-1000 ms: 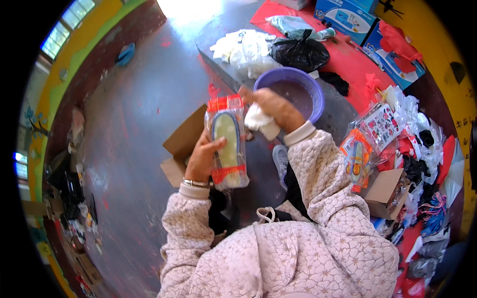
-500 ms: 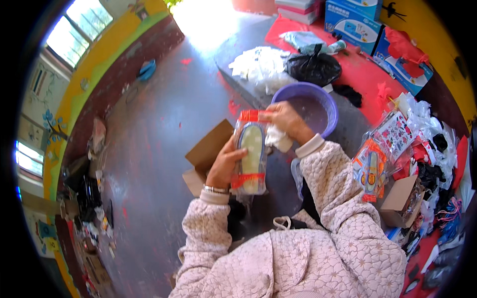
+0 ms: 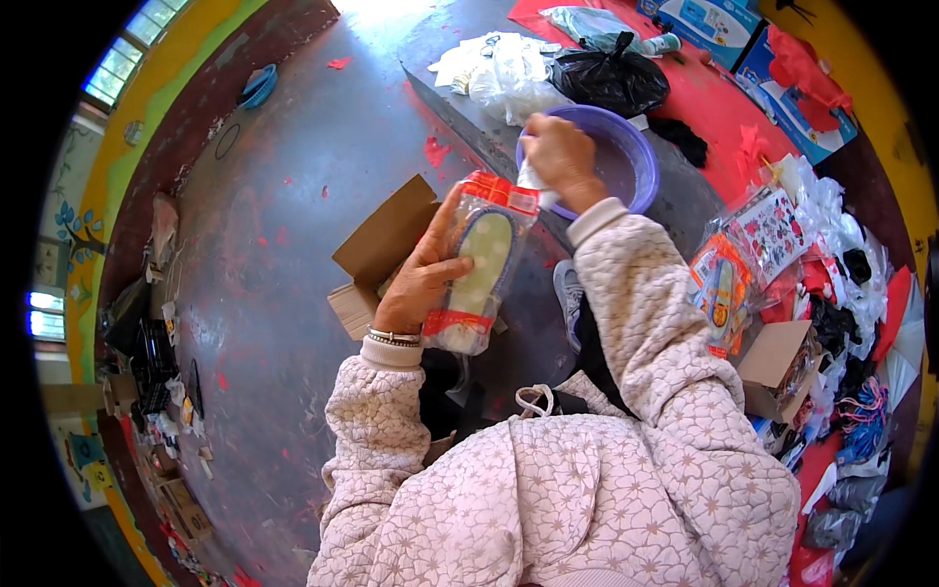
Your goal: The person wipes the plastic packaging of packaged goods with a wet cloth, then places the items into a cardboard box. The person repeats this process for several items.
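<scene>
My left hand (image 3: 425, 274) grips a packet of insoles (image 3: 486, 254), a pale green insole with a dark edge showing through clear plastic with red bands at top and bottom. The packet is tilted, its top leaning right. Closed round a white cloth (image 3: 529, 180), my right hand (image 3: 561, 157) is just above the packet's upper right corner, over the near left rim of a purple basin (image 3: 649, 181). Most of the cloth is hidden by that hand. Greyish water appears to be in the basin. Behind my left hand stands an open cardboard box (image 3: 386, 230).
Right of me, an orange insole packet (image 3: 721, 284) and a small cardboard box (image 3: 778, 367) lie among plastic bags and scraps on red cloth. A black bag (image 3: 611, 78) and white plastic bags (image 3: 509, 78) lie beyond the basin. A shoe (image 3: 567, 298) shows below it.
My right hand with the cloth has come off the packet's top edge and moved up toward the basin. My left hand has tilted the packet to the right. The view has shifted downward.
</scene>
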A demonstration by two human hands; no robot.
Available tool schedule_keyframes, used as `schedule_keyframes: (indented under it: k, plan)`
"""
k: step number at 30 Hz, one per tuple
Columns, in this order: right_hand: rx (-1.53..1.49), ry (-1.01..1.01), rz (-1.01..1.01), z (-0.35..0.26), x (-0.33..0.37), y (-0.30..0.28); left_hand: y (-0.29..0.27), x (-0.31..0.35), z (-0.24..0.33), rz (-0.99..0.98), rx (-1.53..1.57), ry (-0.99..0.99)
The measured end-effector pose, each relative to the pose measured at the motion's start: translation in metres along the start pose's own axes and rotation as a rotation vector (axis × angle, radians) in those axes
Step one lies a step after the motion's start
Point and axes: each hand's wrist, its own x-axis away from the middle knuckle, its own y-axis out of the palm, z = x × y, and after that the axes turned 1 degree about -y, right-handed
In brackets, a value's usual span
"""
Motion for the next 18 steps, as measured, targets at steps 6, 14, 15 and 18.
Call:
schedule_keyframes:
  k: [6,14,15,18]
  plan:
    - [-1.038,0.418,-0.099,0.027,0.0,-0.021,-0.027,-0.009,-0.011,0.198,0.169,0.066]
    - [-1.014,0.128,-0.106,-0.034,0.031,-0.009,-0.042,-0.019,-0.022,0.447,0.443,0.051]
    - [-0.809,-0.004,0.019,-0.047,0.033,-0.002,-0.039,-0.022,-0.024,0.44,0.499,0.06]
    - [-0.507,-0.291,0.02,-0.087,0.058,0.024,-0.037,-0.027,-0.037,0.361,0.614,0.121]
